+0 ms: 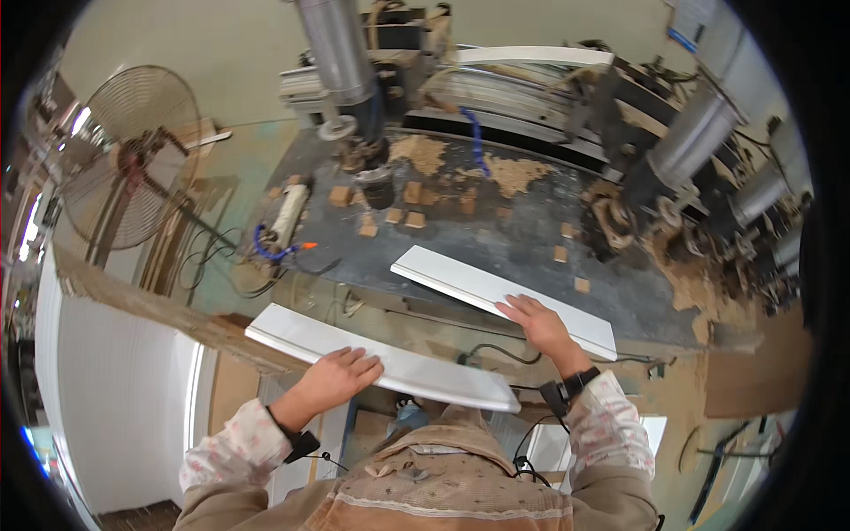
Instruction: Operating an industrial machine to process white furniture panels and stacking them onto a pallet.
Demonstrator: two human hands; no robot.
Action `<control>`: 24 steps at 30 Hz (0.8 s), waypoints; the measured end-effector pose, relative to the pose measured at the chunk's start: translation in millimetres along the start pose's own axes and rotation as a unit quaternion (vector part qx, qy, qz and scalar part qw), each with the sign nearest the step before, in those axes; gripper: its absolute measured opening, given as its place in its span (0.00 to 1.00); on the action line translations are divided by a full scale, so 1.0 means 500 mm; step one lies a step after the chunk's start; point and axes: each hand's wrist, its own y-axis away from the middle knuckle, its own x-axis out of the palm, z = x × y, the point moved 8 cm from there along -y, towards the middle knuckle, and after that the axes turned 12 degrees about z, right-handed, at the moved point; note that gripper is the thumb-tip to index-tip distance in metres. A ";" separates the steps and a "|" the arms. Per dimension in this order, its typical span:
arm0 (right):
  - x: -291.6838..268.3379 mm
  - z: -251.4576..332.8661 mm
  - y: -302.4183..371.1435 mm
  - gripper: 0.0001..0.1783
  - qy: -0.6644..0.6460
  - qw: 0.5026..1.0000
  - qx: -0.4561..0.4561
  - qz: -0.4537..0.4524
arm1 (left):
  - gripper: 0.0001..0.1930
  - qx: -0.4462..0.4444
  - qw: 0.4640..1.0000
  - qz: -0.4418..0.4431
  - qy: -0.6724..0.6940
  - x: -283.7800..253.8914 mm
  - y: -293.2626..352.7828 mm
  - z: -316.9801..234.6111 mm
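A long white board with a lipped edge lies slantwise in front of my body. My left hand is closed over its near edge, fingers bent on the top face and thumb out of sight. Farther off, a second white board lies across the front edge of the dark machine table. On that board's upper face rests my right hand, its fingers stretched and slightly apart; the thumb is hidden. The two boards are apart from each other.
Small wood blocks and sawdust litter the table. Metal ducts and machine heads stand behind and right. At left are a caged fan and stacked white panels. Cables hang below the table edge.
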 end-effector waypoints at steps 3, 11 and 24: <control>0.080 -0.004 -0.117 0.40 0.017 1.000 -0.015 -0.002 | 0.18 -0.037 0.999 0.015 -0.015 -0.059 0.125 -0.007; 0.195 -0.120 -0.244 0.36 0.102 0.995 0.011 -0.019 | 0.15 -0.398 0.917 -0.033 -0.012 -0.111 0.480 -0.016; 0.206 -0.074 -0.339 0.33 0.083 0.996 0.039 0.005 | 0.20 -0.705 0.695 -0.113 -0.079 0.074 0.930 -0.106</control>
